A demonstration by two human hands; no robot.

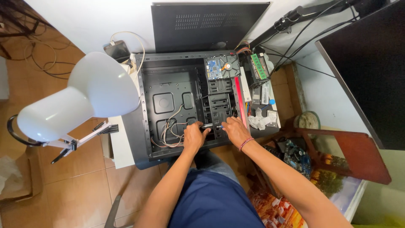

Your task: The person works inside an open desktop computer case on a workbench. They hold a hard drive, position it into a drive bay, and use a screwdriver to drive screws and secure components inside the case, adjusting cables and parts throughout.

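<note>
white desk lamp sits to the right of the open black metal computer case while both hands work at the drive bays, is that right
Not quite. The head view shows the white desk lamp to the left of the open black metal computer case, not the right. The rest holds: the left hand and right hand are both at the drive bays.

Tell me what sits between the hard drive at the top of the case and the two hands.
In the head view, the black drive-bay cage fills the stretch between the hard drive and the left hand and right hand, inside the open computer case.
</note>
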